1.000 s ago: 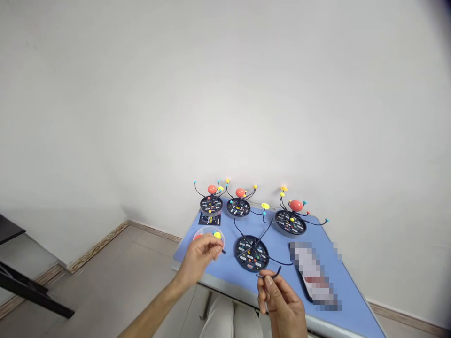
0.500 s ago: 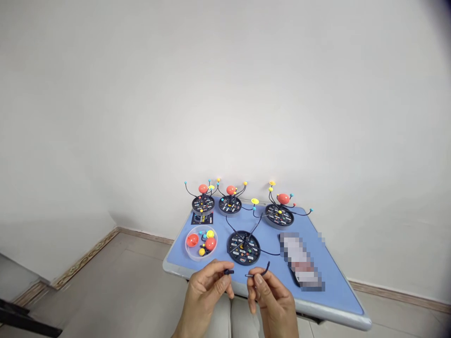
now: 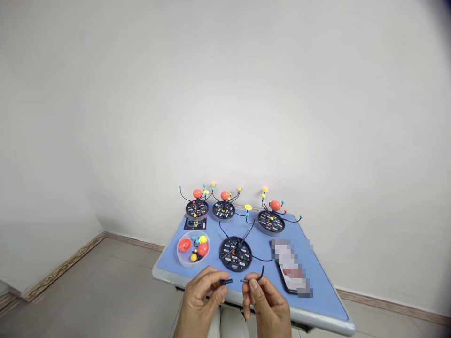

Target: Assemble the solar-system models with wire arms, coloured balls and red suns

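My left hand pinches a small black connector piece at the table's near edge. My right hand pinches a thin curved black wire arm, its tip pointing at the connector with a small gap between them. Just beyond the hands sits a round black base with a few wire arms rising from it. A clear dish of red, yellow and blue balls lies to its left.
Three assembled models with red balls stand along the far side of the blue table: one at left, one in the middle, one at right. A phone lies at the right. White wall behind.
My left hand left the dish of balls and came to the near edge with the black connector. Both hands now meet in front of me; the view shifted right and down.
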Action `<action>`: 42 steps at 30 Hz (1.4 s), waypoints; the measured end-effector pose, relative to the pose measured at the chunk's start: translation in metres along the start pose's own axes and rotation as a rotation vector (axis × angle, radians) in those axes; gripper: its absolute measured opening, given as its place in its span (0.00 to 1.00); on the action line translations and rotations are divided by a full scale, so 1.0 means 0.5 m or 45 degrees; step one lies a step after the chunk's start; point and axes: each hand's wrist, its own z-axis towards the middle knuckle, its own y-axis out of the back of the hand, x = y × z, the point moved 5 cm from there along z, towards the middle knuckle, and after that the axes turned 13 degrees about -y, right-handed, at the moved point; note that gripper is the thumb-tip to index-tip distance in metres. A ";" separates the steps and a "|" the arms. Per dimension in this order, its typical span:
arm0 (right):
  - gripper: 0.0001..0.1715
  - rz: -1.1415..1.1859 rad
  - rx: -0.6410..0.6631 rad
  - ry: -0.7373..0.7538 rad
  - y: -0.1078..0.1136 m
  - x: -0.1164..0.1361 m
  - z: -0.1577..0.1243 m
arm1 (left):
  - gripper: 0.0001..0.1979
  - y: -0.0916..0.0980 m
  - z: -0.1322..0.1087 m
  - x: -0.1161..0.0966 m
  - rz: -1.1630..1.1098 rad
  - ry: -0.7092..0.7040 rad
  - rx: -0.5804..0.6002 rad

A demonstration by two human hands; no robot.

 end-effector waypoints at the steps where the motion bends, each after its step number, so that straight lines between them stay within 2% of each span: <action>1: 0.22 -0.014 -0.004 0.012 0.000 0.002 -0.001 | 0.10 0.000 0.000 -0.003 0.033 -0.008 0.000; 12: 0.21 -0.196 -0.042 0.091 -0.018 0.014 -0.020 | 0.07 -0.003 -0.008 -0.002 0.035 0.058 -0.013; 18: 0.20 -0.284 -0.009 0.086 -0.013 0.008 -0.017 | 0.07 -0.007 -0.007 -0.003 -0.001 0.126 -0.004; 25: 0.18 -0.330 0.018 0.092 0.003 0.004 -0.010 | 0.06 -0.009 -0.007 -0.006 -0.007 0.119 -0.005; 28: 0.19 -0.353 0.089 0.089 0.004 0.002 -0.005 | 0.06 -0.007 -0.006 -0.004 0.026 0.128 -0.005; 31: 0.19 -0.359 0.108 0.094 0.000 0.003 -0.005 | 0.06 -0.006 -0.005 -0.002 0.027 0.114 0.005; 38: 0.22 -0.239 0.008 0.060 -0.023 0.010 -0.014 | 0.06 -0.001 0.002 -0.001 0.029 0.019 0.013; 42: 0.21 -0.245 -0.009 0.054 -0.021 0.011 -0.014 | 0.06 -0.003 0.007 -0.011 0.035 -0.026 0.040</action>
